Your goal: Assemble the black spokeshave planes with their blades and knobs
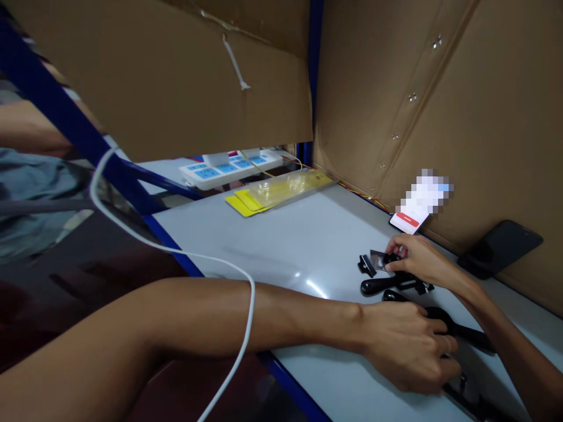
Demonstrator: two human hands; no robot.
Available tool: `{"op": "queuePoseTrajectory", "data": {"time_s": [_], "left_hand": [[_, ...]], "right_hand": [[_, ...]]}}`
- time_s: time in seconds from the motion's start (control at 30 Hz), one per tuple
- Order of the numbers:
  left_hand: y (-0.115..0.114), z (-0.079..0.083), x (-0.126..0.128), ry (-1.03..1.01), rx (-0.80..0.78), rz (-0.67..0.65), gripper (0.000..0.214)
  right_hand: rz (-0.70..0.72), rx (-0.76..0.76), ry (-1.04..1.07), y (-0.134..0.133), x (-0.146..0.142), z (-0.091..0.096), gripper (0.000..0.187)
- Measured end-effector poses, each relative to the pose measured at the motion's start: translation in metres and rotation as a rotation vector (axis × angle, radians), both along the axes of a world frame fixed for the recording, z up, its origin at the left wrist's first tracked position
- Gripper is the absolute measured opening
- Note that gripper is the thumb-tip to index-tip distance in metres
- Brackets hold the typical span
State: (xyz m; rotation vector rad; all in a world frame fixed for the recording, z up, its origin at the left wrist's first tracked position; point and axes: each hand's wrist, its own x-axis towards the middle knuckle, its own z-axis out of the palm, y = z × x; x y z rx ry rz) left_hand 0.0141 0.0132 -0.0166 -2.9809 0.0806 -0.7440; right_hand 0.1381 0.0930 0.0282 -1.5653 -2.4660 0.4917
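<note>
Two hands busy in a cardboard-walled cubicle (440, 117), working over a white tabletop (308, 246) with a blue edge. Left hand (409, 346) is curled down over a black handled tool (466, 334) at the near right, pinning it flat. Right hand (417, 258) is further back, fingertips pinching a small shiny metal piece (378, 258), with a little black clip (366, 265) just beside it and a second black handle (387, 285) lying between the two hands.

Looks to me like the fitting stage: small part picked, not yet seated. Next bit probably needs a steady hold on the tool and careful lining up.

Also around: a power strip (229, 167) and a yellow blister pack (277, 190) at the back, a white cable (176, 252) over the left arm, and two phones (501, 246) leaning on the wall.
</note>
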Motion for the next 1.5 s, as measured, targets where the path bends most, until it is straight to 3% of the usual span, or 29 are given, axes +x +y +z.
{"op": "queuePoseTrajectory", "data": {"time_s": [0.1,0.23,0.3,0.5,0.63,0.73,0.9,1.1,1.23,1.5], "left_hand": [[0.000,0.000,0.000,0.005,-0.003,-0.003,0.022],[0.001,0.000,-0.001,0.013,-0.001,-0.007,0.025],[0.001,0.001,-0.002,0.001,0.004,-0.007,0.024],[0.000,0.002,-0.006,-0.029,-0.008,-0.010,0.020],[-0.001,0.004,-0.008,0.013,-0.023,0.007,0.018],[-0.002,0.006,-0.010,0.066,-0.028,0.021,0.020],[-0.002,0.009,-0.014,0.099,-0.020,0.037,0.019],[-0.002,0.007,-0.015,0.063,-0.029,0.027,0.021],[-0.002,0.006,-0.016,0.057,-0.021,0.025,0.021],[-0.003,0.005,-0.011,0.072,-0.025,0.019,0.020]], "right_hand": [[-0.050,0.007,0.068,0.005,0.002,-0.007,0.029],[-0.116,0.039,0.185,0.004,0.007,-0.007,0.012],[-0.148,0.055,0.253,-0.008,0.015,0.000,0.015],[-0.298,0.059,0.352,-0.093,0.067,0.017,0.031],[-0.430,-0.089,0.404,-0.144,0.096,0.007,0.030],[-0.415,-0.125,0.368,-0.163,0.098,-0.003,0.023],[-0.314,-0.068,0.359,-0.173,0.084,-0.006,0.014],[-0.383,-0.073,0.376,-0.178,0.077,-0.013,0.013],[-0.352,-0.048,0.349,-0.179,0.074,-0.015,0.012],[-0.409,0.296,0.236,-0.179,0.097,-0.014,0.023]]}}
